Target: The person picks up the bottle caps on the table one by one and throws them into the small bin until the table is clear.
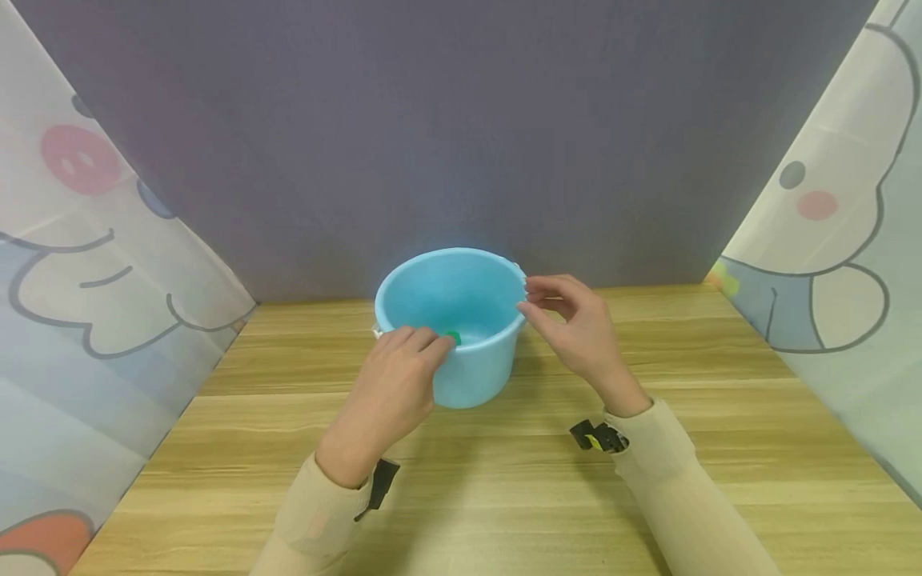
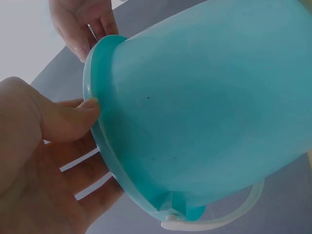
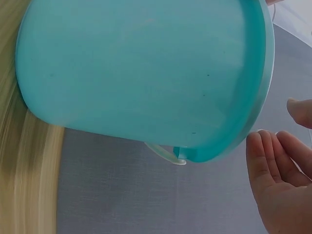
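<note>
A light blue plastic bucket (image 1: 475,372) stands upright on the wooden table. My left hand (image 1: 396,380) holds its near-left rim; in the left wrist view the thumb (image 2: 73,119) lies outside the rim and the fingers reach over the inner side. At the right rim is my right hand (image 1: 576,328), its fingertips right beside the edge. The right wrist view shows that hand's thumb (image 3: 300,112) spread away from the fingers, with nothing between them. Inside the bucket a small green thing (image 1: 454,338) shows partly behind the left fingers.
The bucket's white handle (image 2: 219,225) hangs down along its outside. Behind the wood-grain table (image 1: 504,496) rises a dark grey panel (image 1: 461,136). Cartoon-printed cloths flank the table at left (image 1: 79,264) and right (image 1: 828,240).
</note>
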`<state>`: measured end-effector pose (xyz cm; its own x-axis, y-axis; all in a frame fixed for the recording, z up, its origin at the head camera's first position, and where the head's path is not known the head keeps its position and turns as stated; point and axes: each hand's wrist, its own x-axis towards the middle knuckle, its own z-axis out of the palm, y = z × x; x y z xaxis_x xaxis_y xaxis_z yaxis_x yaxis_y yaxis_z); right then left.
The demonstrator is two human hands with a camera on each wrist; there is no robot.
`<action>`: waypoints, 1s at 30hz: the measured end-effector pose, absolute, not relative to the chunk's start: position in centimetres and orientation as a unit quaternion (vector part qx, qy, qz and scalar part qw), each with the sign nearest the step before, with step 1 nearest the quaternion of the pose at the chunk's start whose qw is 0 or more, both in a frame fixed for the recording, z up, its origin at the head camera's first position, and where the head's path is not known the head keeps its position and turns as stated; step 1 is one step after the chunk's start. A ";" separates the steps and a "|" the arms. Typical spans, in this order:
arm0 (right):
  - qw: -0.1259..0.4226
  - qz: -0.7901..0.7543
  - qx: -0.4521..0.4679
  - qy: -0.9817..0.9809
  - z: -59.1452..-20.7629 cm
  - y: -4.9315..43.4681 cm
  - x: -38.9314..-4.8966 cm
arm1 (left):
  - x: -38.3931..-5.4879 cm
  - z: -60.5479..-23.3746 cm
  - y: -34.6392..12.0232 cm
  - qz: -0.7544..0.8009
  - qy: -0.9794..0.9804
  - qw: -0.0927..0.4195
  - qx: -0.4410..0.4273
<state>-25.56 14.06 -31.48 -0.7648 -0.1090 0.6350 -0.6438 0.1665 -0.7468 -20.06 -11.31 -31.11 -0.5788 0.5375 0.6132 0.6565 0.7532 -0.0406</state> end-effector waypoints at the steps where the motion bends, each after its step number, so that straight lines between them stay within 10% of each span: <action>1: 0.227 0.590 0.258 -0.730 -31.5 14.1 -25.6 | -20.1 -31.1 -11.3 -0.095 -0.884 0.309 -0.337; 30: 0.264 0.556 0.224 -0.756 -30.8 16.7 -26.1 | -21.8 -32.7 -10.0 -0.146 -0.841 0.351 -0.384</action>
<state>-26.06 16.65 -30.80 -0.7596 -0.0455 0.6487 -0.6328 0.2815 -0.7213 -21.77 -10.04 -32.68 -0.4577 0.5440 0.7033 0.7488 0.6623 -0.0250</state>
